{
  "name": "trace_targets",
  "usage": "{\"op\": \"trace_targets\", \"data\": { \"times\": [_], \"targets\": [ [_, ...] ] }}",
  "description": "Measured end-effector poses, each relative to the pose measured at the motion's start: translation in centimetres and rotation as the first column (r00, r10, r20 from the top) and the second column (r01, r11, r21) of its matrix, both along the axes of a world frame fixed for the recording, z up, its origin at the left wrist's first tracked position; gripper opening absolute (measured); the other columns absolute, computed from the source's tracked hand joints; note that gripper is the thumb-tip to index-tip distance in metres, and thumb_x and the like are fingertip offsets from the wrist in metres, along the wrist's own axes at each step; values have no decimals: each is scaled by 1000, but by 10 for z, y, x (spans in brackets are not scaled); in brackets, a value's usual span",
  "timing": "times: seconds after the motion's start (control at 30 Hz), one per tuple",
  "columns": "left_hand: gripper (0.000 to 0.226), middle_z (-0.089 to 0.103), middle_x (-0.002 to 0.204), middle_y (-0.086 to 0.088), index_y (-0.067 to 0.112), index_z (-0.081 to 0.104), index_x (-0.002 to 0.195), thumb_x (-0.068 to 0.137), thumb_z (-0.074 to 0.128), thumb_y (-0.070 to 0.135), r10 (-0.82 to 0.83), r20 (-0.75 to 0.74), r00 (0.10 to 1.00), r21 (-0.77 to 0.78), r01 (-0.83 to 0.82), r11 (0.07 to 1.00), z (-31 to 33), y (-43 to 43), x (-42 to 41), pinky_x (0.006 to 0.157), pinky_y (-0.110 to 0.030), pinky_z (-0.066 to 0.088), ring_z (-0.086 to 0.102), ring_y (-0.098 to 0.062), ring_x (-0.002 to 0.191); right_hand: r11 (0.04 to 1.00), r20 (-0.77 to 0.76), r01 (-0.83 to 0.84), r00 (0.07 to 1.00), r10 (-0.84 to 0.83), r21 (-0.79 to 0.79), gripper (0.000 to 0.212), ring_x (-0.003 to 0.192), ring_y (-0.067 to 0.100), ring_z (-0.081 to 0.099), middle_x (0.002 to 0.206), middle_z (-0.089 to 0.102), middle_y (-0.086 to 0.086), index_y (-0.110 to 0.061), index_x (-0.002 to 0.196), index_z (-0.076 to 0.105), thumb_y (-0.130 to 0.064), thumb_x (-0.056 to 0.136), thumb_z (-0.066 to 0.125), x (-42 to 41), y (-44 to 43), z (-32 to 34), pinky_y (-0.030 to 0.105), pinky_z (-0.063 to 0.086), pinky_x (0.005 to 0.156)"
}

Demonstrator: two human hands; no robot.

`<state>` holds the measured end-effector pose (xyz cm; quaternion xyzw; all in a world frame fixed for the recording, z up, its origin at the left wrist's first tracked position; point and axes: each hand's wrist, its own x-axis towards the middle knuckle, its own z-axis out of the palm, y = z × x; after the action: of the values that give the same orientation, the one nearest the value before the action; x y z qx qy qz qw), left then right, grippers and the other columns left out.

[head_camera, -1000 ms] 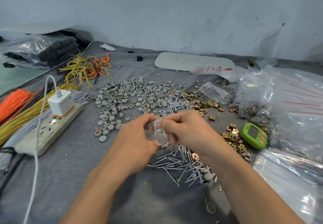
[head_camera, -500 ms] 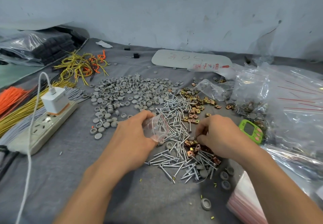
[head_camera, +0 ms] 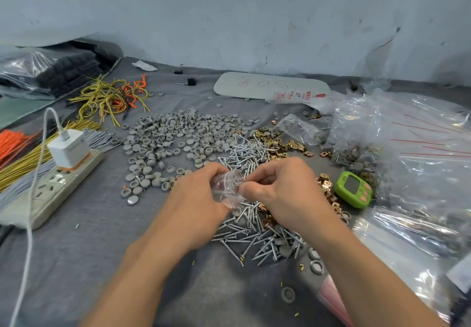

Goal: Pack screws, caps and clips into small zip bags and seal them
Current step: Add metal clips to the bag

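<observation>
A person's two hands meet over a grey cloth-covered table [head_camera: 76, 263], seen from above and behind. The left hand [head_camera: 193, 199] grips a small clear bag [head_camera: 226, 186], fingers curled around its left side. The right hand [head_camera: 283, 194] has its fingers curled, with the thumb and fingertips pinching the bag's right edge. Whether it also holds a small part cannot be told. The bag is held just above the table, between the two hands, and some screws show through the plastic.

Below the hands and on the near side lies a loose pile of silver screws [head_camera: 244, 235]. More screws spread out on the far side. Round grey caps [head_camera: 178, 135] cover the table's middle, left of the screws. Brass-coloured clips [head_camera: 275, 143] lie far right of the screws, and more clips run along the right wrist.

A green timer [head_camera: 353, 190] sits to the right, beside large clear plastic sacks [head_camera: 420, 148]. On the left, a white charger [head_camera: 68, 148] is plugged into a power strip [head_camera: 51, 189]. Yellow and orange wires [head_camera: 109, 97] lie tangled at the far left.
</observation>
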<state>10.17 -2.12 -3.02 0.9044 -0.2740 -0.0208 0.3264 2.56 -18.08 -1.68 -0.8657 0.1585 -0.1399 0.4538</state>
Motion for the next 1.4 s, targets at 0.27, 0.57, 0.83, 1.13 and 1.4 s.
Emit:
{"op": "trace_targets", "data": {
  "times": [0.27,0.57,0.83,1.13,1.4],
  "targets": [
    [33,67,81,19,39,63,98,75,82,23,-36,-3,999,-20,35,999,-2,-3,-1,64,-10,41,56,8,83,995,-64,-101,993,101,-2,21,37,1,45,61,69,-2,-23,80,82,-16,93,68,15,18,-8,10,29,38],
    [31,63,96,27,47,59,102,80,80,53,-19,-16,1000,-24,19,1000,-1,4,2,67,-11,33,53,9,89,956,-48,189,978,-204,-227,18,42,0,51,81,73,-15,-35,103,77,-22,97,67,-1,-34,2,14,42,45],
    [33,64,98,25,45,60,107,82,80,51,-15,-16,1000,-6,15,1000,-1,3,2,66,-14,34,55,4,91,911,-431,-139,901,-47,-389,26,92,16,68,96,74,-9,-36,89,75,-13,90,64,-9,-38,-5,29,57,84],
    [31,64,97,25,45,60,105,83,79,52,-26,-9,1000,12,26,1000,-3,0,3,66,-11,34,54,7,88,894,-401,-70,907,-127,-442,30,97,21,70,102,72,-4,-36,90,72,-6,92,65,-10,-38,7,32,57,82],
    [32,64,98,24,43,61,111,85,79,48,-28,-13,1000,26,28,999,-3,-1,2,65,-11,33,54,7,87,906,-280,61,940,-193,-419,20,82,18,68,89,74,-6,-32,76,65,-27,94,69,-12,-43,-2,36,58,80]
  ]
}}
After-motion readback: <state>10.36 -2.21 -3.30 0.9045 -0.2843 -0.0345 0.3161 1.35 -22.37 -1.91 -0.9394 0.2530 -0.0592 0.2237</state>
